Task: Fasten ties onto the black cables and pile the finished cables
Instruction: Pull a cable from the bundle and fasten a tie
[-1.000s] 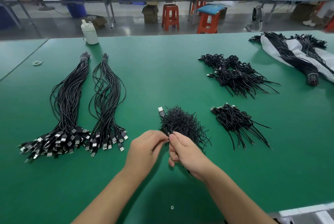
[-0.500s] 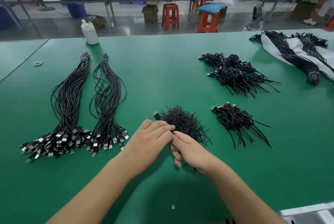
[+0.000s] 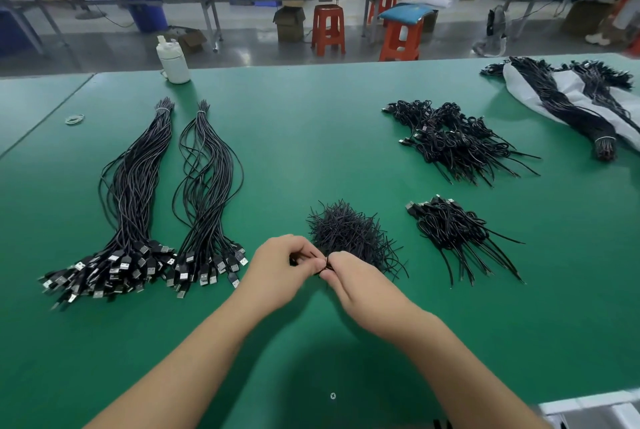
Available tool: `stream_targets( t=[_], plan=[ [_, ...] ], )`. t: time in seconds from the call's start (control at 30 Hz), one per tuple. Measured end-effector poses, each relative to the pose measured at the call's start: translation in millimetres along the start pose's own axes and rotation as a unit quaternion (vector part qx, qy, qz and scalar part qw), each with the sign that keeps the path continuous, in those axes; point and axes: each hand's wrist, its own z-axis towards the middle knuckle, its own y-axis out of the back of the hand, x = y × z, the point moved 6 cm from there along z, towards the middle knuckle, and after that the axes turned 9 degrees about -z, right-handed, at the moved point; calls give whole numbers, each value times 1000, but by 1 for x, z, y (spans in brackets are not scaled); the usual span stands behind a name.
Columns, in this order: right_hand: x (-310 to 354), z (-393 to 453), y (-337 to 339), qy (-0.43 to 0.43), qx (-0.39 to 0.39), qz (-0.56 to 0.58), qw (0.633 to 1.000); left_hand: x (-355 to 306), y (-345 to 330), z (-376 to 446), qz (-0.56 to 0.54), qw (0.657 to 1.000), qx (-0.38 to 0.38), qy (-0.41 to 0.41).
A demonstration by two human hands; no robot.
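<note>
My left hand and my right hand meet fingertip to fingertip just in front of a loose heap of black ties. Between them they pinch a small coiled black cable, mostly hidden by the fingers. Two long bundles of untied black cables with USB plugs lie on the left of the green table. A small pile of tied cables lies right of the ties, and a larger pile sits farther back.
A white bottle stands at the table's far edge. A rubber band lies at the far left. More cable bundles rest on a white sheet at the far right. Stools and workbenches stand beyond the table.
The USB plug that stuck up left of the tie heap has dropped behind my left hand. Both hands have closed together, fingertips now pinching the cable between them.
</note>
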Motion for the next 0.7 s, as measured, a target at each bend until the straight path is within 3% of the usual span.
stream_targets(
  t=[0.1,0.33,0.6,0.7],
  plan=[
    [4,-1,-2,27,-10,-76,997,14,-2,-2,-89,994,-4,60],
    [11,-5,-10,89,-40,-219,971,31,-8,0,-114,988,10,106],
    [1,0,-17,97,-13,-224,970,24,-7,4,43,995,20,82],
    [-2,2,-19,100,-12,-242,965,19,-10,4,82,993,56,70]
  ],
)
